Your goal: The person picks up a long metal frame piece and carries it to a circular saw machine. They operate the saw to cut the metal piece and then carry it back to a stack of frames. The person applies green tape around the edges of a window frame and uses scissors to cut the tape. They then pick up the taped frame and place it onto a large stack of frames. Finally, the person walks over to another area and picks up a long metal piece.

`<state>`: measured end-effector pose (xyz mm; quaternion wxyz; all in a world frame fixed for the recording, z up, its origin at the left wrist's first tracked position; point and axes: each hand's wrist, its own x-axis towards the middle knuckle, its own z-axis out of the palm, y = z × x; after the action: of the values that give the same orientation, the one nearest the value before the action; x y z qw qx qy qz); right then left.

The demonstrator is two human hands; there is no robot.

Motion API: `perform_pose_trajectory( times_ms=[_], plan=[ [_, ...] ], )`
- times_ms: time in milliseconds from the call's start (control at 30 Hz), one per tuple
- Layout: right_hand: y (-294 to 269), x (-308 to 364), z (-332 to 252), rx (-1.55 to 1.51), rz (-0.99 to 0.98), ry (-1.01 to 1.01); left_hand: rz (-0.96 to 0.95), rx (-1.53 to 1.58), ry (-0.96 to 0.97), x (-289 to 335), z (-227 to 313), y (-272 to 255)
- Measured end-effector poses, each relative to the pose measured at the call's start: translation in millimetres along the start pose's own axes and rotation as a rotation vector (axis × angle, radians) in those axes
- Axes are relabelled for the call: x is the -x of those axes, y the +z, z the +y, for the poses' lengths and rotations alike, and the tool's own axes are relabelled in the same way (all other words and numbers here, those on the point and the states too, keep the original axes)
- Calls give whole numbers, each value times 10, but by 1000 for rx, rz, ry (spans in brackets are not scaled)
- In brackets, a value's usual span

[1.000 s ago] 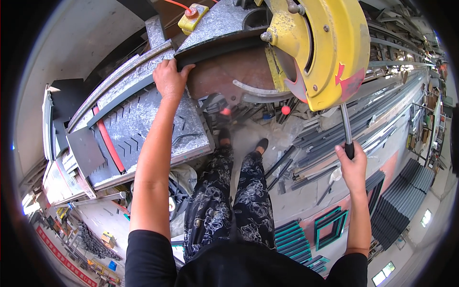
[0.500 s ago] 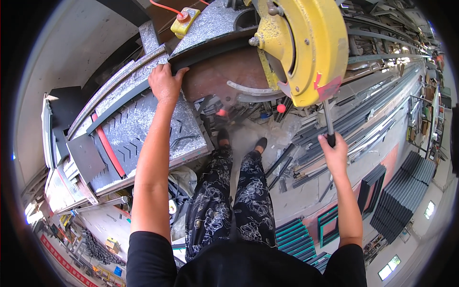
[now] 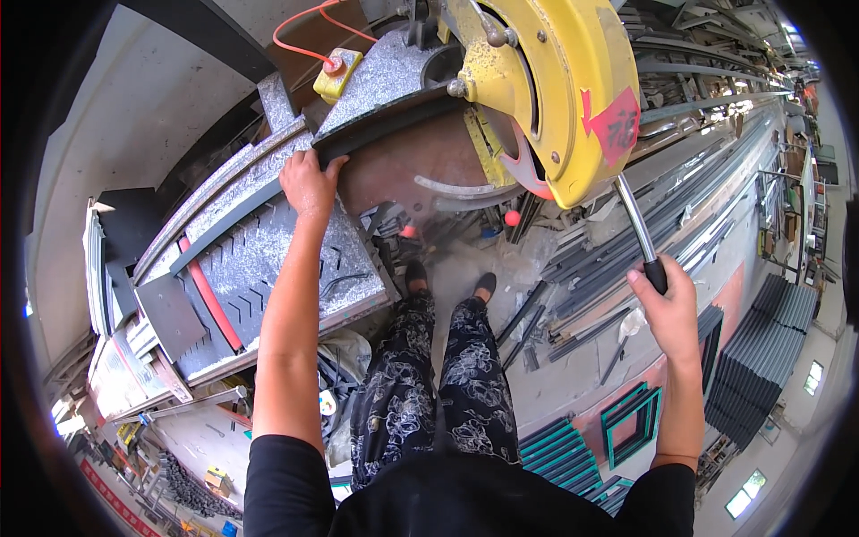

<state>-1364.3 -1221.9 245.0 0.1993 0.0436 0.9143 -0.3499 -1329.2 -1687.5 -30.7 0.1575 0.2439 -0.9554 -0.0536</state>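
Note:
My right hand (image 3: 671,309) is closed around the black grip of a metal lever (image 3: 637,219). The lever comes out of the yellow guard of a cutting saw (image 3: 573,98), which hangs at upper right over the reddish-brown saw table. To the left, my left hand (image 3: 309,186) is closed over the end of a long dark grey profile bar (image 3: 231,224), thumb pointing right. The bar lies across the bench (image 3: 353,268) in front of a dark fence (image 3: 385,121). My fingertips are partly hidden behind the bar and the fence.
Small V-shaped offcuts (image 3: 255,300) and a red strip (image 3: 213,300) lie on the dusty bench. A yellow switch box (image 3: 338,76) with an orange cable sits behind. Long profiles (image 3: 617,259) cover the floor at right, near stacked grey profiles (image 3: 761,358) and green-edged frames (image 3: 631,421).
My right hand has moved right and slightly down in the picture, with the lever swung up toward me and the saw head tilted along. My left hand stays at the bar.

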Motion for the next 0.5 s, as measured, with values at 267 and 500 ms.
perform_pose_trajectory(
  times_ms=[267, 500],
  plan=[
    [214, -64, 289, 134, 47, -15, -15, 3, -8, -31, 58, -25],
    [515, -175, 591, 119, 92, -33, 45, 2, 29, -8, 25, -33]
  ],
)
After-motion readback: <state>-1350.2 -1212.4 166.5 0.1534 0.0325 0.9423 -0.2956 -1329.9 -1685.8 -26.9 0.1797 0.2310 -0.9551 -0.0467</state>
